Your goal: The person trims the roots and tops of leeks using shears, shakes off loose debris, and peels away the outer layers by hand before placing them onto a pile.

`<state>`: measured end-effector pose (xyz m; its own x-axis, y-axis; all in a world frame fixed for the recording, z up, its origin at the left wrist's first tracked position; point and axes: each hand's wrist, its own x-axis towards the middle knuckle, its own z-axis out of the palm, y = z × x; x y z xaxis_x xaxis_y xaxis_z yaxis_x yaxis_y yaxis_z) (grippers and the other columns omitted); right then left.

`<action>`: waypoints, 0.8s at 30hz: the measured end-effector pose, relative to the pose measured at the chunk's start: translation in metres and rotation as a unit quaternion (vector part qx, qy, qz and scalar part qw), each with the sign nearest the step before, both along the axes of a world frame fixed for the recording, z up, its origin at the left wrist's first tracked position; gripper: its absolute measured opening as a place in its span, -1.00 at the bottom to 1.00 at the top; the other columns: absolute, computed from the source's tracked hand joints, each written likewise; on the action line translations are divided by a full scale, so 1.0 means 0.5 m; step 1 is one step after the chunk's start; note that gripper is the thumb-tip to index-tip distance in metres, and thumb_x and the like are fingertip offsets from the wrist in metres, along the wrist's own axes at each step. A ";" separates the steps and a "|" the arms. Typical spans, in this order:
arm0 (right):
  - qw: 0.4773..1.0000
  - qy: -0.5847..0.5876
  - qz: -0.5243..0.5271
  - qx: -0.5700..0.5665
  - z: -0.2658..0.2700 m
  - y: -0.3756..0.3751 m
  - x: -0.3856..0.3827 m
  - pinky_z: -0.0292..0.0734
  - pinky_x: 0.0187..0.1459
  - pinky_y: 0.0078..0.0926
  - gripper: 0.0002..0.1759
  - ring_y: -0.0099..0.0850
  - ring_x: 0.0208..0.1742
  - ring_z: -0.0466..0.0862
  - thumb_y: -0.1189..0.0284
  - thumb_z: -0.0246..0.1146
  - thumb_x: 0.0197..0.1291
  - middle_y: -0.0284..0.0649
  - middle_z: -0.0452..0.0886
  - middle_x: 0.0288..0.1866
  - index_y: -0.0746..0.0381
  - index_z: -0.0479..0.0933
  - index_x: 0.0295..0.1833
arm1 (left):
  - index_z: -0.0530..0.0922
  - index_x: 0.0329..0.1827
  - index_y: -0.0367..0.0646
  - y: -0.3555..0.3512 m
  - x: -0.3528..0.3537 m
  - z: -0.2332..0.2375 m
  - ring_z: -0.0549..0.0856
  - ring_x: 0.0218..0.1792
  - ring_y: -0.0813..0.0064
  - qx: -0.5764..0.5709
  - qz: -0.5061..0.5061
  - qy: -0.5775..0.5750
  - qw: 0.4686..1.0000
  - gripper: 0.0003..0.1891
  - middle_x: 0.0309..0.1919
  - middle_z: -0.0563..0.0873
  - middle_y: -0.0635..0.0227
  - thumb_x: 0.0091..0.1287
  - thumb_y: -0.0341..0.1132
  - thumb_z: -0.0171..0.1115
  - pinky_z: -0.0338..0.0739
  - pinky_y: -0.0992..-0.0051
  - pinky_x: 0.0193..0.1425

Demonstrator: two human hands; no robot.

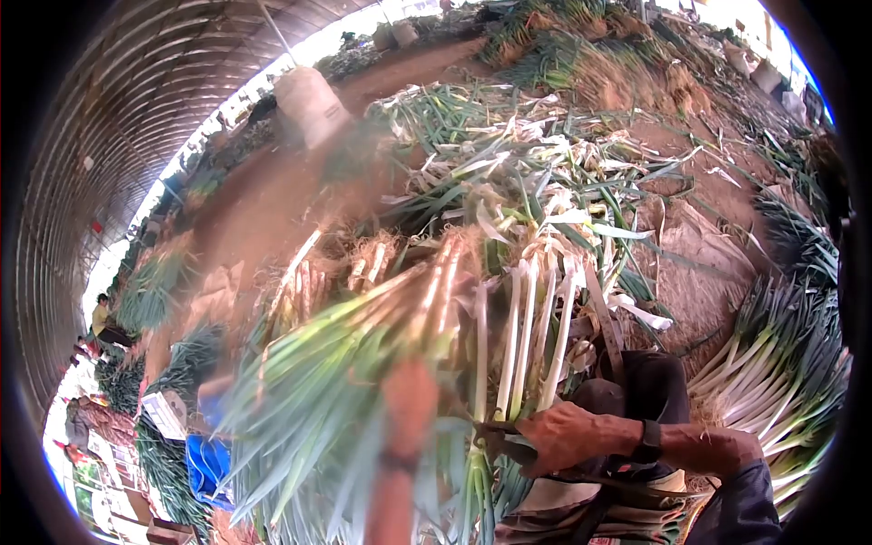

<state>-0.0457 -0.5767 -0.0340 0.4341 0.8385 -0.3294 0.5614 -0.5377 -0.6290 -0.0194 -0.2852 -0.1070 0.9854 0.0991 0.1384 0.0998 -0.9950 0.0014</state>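
My left hand (409, 400) is smeared by motion over a mass of green onions (300, 391), whose long green leaves fan out to the left. Blurred stalks with brown roots (445, 272) reach up beyond that hand; whether its fingers grip them cannot be told. My right hand (568, 436), a dark watch on its wrist, is closed round a dark, flat, curved piece (504, 442) that sticks out to the left. Just above it stand several peeled white onion stalks (527, 336), the lower leaves passing behind the dark piece.
Stripped leaves and peelings (509, 154) are heaped in front. A pile of cleaned onions (772, 363) lies at the right. A white sack (311, 104) stands farther back, a blue crate (209, 463) at the left. Another person (100, 313) is far left.
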 end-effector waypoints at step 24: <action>0.995 -0.029 -0.066 0.071 0.007 0.056 0.080 0.51 -0.45 -0.12 -0.38 -0.03 -0.51 0.64 0.01 0.38 -0.05 -0.01 0.58 -0.56 0.44 0.49 -0.27 | 0.54 -0.13 -0.22 -0.012 -0.031 -0.109 0.62 -0.09 -0.02 -0.042 0.050 -0.036 0.997 -0.77 -0.11 0.61 0.02 0.19 -0.34 0.28 0.56 0.03 -0.03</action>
